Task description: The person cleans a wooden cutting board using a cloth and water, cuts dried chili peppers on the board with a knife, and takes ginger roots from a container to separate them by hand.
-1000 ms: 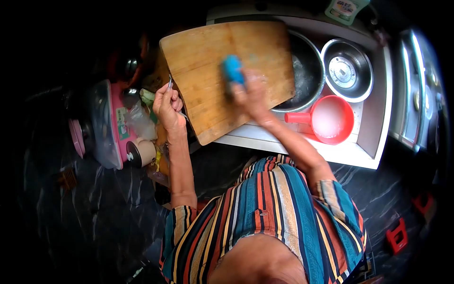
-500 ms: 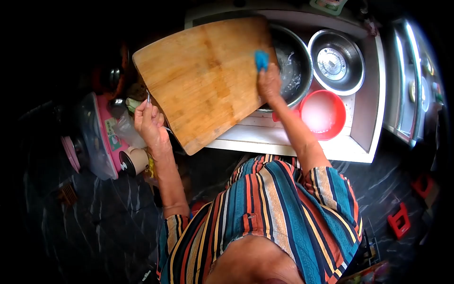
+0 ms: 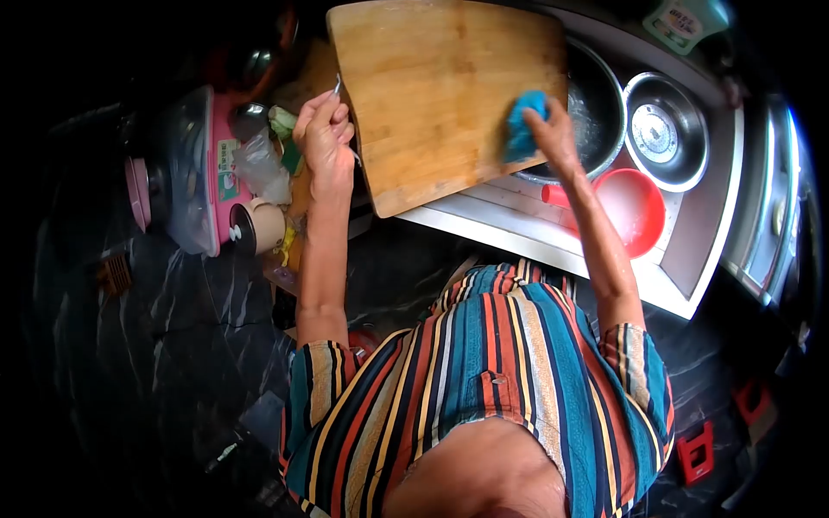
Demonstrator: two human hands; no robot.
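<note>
A big wooden cutting board [image 3: 432, 95] is tilted over the left side of the sink. My left hand [image 3: 325, 138] is closed around the thin metal handle [image 3: 338, 84] on the board's left edge. Toward the board's right edge, my right hand [image 3: 555, 138] grips a crumpled blue cloth [image 3: 523, 128] that appears to rest on the wood. Partly hidden beneath the board is a large metal basin [image 3: 589, 116] with water in it. Just right of my right wrist, a red dipper [image 3: 654, 226] holds cloudy, whitish liquid.
A steel bowl [image 3: 696, 134] stands at the right inside the white-edged sink [image 3: 678, 298]. Behind it is a detergent bottle [image 3: 686, 24]. On the left are a pink-rimmed clear container [image 3: 186, 177], a plastic bag [image 3: 262, 168] and a beige canister [image 3: 268, 226]. A red stool [image 3: 696, 453] stands lower right.
My right hand and the blue cloth have moved down the board, and more of the cloth shows. The whole view has shifted, so the board sits higher and further right.
</note>
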